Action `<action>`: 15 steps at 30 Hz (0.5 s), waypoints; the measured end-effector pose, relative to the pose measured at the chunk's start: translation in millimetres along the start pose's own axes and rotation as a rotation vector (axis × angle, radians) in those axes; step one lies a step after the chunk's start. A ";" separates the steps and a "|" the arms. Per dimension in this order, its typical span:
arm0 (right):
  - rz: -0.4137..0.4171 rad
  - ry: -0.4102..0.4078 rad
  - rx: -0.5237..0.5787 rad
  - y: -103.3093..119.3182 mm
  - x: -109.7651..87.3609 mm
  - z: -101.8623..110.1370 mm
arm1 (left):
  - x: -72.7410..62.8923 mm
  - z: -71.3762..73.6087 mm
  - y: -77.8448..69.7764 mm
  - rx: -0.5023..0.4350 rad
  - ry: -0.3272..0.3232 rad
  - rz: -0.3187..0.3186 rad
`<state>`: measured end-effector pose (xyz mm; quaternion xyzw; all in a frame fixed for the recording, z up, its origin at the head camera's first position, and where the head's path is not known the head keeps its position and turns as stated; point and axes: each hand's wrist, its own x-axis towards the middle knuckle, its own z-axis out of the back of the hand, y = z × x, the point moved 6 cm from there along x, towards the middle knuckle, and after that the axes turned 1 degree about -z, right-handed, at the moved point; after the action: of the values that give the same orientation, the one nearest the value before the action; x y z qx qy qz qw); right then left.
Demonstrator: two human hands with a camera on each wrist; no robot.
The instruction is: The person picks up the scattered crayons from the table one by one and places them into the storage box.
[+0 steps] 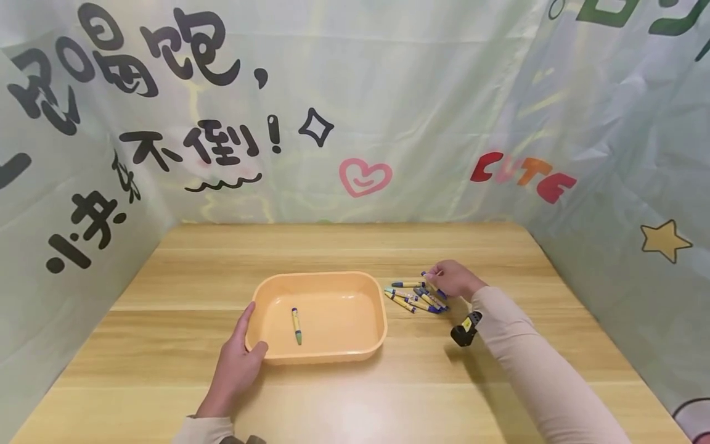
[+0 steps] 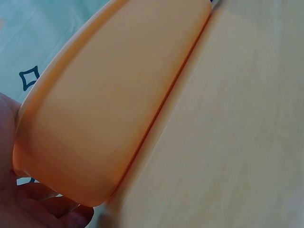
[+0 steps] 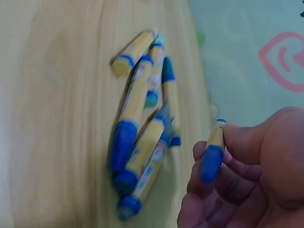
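My left hand [image 1: 237, 364] grips the left end of a light orange plastic tray [image 1: 339, 320], thumb at the near rim and fingers round the outside. In the left wrist view the fingers [image 2: 54, 206] curl about the tray's corner. One green-tipped crayon [image 1: 296, 327] in a yellow wrapper lies inside the tray. Over the right edge of a crayon pile, my right hand [image 1: 456, 280] pinches a blue crayon [image 3: 212, 164] between thumb and fingers. The pile of several yellow-wrapped crayons [image 3: 131, 111], with blue and green ends, lies loosely on the table right of the tray.
The wooden table [image 1: 333, 401] is closed in by a printed cloth backdrop [image 1: 432, 92] at the back and both sides. A black device [image 1: 465, 330] with a yellow patch is strapped to the right wrist, low over the table.
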<state>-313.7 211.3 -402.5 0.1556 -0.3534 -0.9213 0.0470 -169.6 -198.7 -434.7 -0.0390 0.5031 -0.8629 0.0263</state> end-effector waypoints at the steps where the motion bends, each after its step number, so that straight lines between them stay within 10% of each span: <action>1: -0.005 0.008 0.029 2.4 0.0 -1.3 | -0.5 -0.2 0.7 -0.002 0.002 0.007; 15: 0.093 0.180 0.284 46.6 -3.5 -12.8 | -1.4 -1.4 -0.1 -0.006 -0.002 -0.011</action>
<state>-307.4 169.1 -379.6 0.2258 -0.4811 -0.8413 0.0986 -168.4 -197.3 -435.4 -0.0424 0.5054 -0.8616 0.0220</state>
